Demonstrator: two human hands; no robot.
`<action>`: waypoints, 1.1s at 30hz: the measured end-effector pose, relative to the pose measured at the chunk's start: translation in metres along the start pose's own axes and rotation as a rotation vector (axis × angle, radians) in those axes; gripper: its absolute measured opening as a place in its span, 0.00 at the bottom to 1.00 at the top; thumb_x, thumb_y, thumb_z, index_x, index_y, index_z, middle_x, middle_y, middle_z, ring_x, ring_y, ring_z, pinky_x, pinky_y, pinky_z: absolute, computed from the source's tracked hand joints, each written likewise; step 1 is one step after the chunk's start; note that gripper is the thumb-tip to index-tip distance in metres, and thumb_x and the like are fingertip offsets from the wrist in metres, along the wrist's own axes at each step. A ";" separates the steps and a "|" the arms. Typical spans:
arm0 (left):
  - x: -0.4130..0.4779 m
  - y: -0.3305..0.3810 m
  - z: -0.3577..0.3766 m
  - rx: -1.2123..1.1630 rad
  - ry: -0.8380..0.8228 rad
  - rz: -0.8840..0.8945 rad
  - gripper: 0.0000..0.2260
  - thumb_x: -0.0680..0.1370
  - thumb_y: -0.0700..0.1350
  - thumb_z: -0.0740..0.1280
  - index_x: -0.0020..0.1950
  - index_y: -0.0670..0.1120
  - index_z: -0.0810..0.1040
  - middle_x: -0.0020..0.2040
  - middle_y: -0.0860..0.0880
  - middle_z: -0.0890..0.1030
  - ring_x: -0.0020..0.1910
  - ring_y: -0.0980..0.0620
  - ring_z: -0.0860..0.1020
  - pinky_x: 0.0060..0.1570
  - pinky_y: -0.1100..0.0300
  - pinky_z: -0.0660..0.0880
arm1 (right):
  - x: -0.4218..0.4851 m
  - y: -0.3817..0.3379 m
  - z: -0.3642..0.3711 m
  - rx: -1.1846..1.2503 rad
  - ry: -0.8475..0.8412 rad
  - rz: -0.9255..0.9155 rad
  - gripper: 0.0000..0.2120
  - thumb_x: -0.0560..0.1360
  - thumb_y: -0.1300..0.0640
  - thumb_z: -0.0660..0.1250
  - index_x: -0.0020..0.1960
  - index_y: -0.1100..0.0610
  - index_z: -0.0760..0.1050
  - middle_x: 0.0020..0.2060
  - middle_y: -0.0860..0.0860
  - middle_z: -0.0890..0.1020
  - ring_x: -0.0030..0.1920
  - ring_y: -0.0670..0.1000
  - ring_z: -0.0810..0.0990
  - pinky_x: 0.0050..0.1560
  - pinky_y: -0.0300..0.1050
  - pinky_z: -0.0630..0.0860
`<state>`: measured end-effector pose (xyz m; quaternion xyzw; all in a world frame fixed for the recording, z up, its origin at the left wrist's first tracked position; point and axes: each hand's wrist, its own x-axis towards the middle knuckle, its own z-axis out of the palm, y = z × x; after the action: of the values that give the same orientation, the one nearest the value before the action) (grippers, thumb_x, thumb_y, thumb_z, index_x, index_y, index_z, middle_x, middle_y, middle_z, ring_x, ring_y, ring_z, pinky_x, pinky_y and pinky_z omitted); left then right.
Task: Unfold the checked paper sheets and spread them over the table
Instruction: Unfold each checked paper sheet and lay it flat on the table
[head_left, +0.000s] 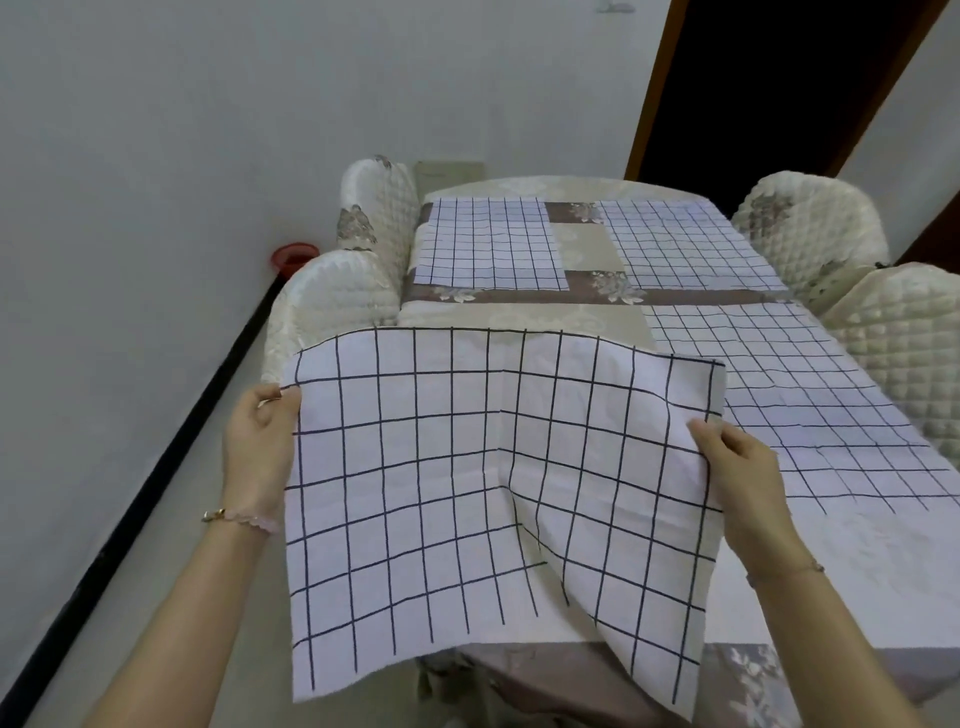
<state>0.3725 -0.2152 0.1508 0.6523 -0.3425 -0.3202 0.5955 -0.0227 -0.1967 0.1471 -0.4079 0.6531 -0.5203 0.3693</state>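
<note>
Up front, a checked sheet (498, 499) hides the table's (582, 312) near left part.
Left hand (260, 441) and right hand (737, 467) pinch its side edges; three sheets (491, 244) lie flat beyond, quilted chairs (810, 228) around.

Held white black-checked paper sheet (498, 493) hides near-left part of cloth-covered table (587, 317). Fingers of left hand (260, 447) behind sheet, only thumb shows. Both forearms cut by bottom edge. Red round object (293, 257) half hidden behind cream quilted chair back (337, 306); kind unclear. Laid checked sheet (810, 405) at near right partly behind right hand (737, 473), runs off right edge. Dark doorway (769, 93): interior unreadable.
</note>
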 end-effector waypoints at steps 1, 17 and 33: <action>0.000 0.002 -0.003 0.003 0.016 0.014 0.06 0.77 0.47 0.64 0.52 0.48 0.74 0.35 0.55 0.77 0.37 0.57 0.74 0.45 0.58 0.71 | 0.002 -0.002 0.003 -0.009 -0.013 -0.012 0.22 0.77 0.53 0.65 0.36 0.68 0.61 0.34 0.55 0.62 0.38 0.54 0.59 0.34 0.44 0.56; 0.076 -0.002 -0.116 -0.049 0.148 0.024 0.07 0.77 0.45 0.65 0.54 0.46 0.77 0.45 0.49 0.80 0.50 0.50 0.76 0.55 0.53 0.73 | 0.002 -0.036 0.131 -0.049 -0.149 -0.119 0.17 0.77 0.55 0.64 0.35 0.65 0.67 0.32 0.55 0.62 0.33 0.51 0.60 0.33 0.43 0.58; 0.270 0.023 -0.206 -0.079 -0.124 0.128 0.06 0.78 0.44 0.64 0.41 0.51 0.76 0.40 0.53 0.78 0.38 0.60 0.75 0.40 0.66 0.72 | -0.050 -0.092 0.294 0.021 0.138 -0.127 0.19 0.73 0.51 0.67 0.40 0.68 0.70 0.36 0.56 0.69 0.38 0.53 0.67 0.40 0.49 0.65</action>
<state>0.6925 -0.3253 0.1885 0.5840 -0.4067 -0.3345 0.6178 0.2769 -0.2739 0.1861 -0.4077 0.6442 -0.5764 0.2943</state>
